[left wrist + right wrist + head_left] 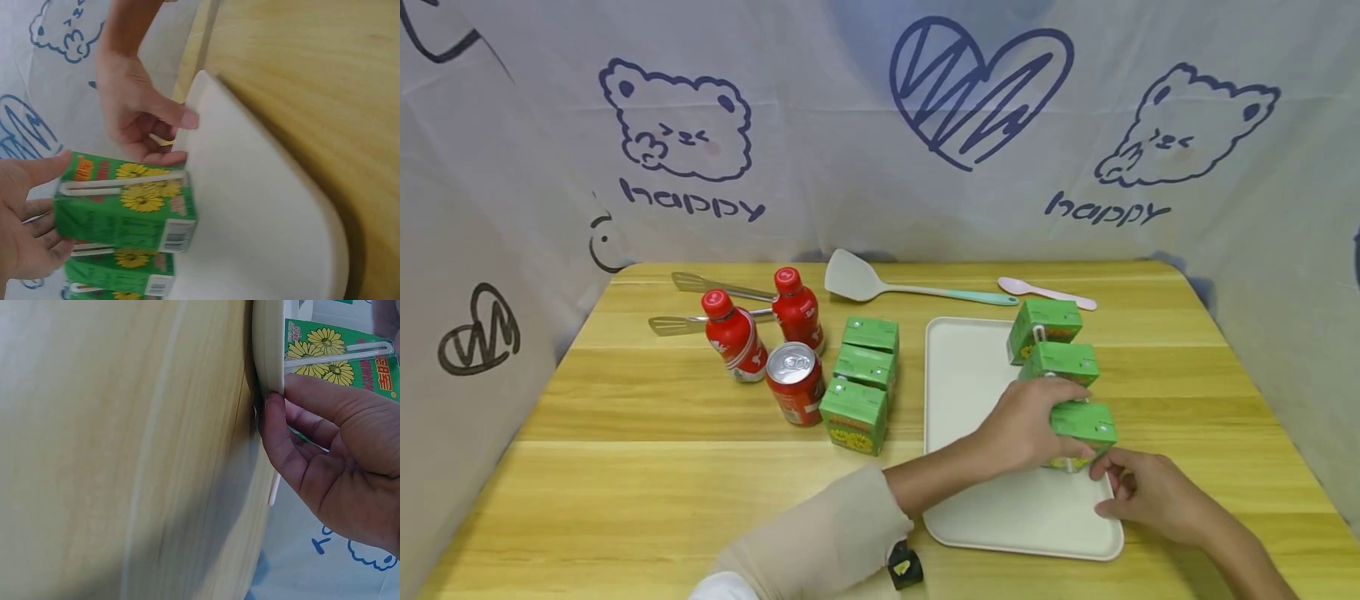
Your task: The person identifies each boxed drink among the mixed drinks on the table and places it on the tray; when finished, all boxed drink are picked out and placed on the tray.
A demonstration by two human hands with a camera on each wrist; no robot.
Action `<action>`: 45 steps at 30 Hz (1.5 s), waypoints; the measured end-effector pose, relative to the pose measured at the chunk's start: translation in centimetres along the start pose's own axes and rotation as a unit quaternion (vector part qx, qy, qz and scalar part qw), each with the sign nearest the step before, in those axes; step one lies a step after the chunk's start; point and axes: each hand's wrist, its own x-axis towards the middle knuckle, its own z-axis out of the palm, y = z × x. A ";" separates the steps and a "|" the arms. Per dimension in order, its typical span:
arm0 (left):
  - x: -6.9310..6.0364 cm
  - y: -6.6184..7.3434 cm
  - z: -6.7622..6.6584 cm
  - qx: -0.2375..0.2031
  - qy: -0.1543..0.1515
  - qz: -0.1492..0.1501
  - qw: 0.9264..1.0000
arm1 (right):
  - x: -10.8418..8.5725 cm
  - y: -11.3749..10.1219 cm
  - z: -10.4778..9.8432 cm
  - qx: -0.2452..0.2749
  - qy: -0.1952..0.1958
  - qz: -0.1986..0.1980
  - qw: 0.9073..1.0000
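My left hand (pixel 1026 421) grips the nearest green drink carton (pixel 1086 423) on the right part of the white tray (pixel 992 521), thumb on one side and fingers on the other. Two more green cartons stand behind it in a row, the middle one (pixel 1063 363) and the far one (pixel 1051 318). With thumb and fingers my right hand (pixel 1157 496) pinches the tray's right rim near the front corner. The right wrist view shows that hand (pixel 350 450) with the rim between thumb and forefinger, close beside the carton with its white straw.
Left of the tray stand three green cartons (pixel 853 408), a red can (pixel 794 383) and two red bottles (pixel 735 336). Behind lie a spatula (pixel 853 277), a pink spoon (pixel 1045 292) and metal whisk-like utensils (pixel 677 326). A small black object (pixel 905 567) is near the front edge.
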 end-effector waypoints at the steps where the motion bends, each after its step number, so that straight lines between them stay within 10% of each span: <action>1: -0.2 0.1 -0.4 0.007 0.002 0.011 1.000 | 0.0 0.0 0.0 0.000 0.000 0.002 1.000; 8: -2.2 -0.2 -3.6 -0.013 0.024 0.034 0.999 | 0.0 0.1 0.2 0.001 0.000 0.020 1.000; 31: -12.2 -6.7 -12.5 -0.016 0.128 -0.087 0.988 | 0.1 -0.1 0.1 0.013 -0.006 0.023 1.000; 45: -13.8 -8.2 -12.9 0.085 0.122 -0.083 0.985 | 0.2 -0.1 0.0 0.015 -0.012 0.035 0.999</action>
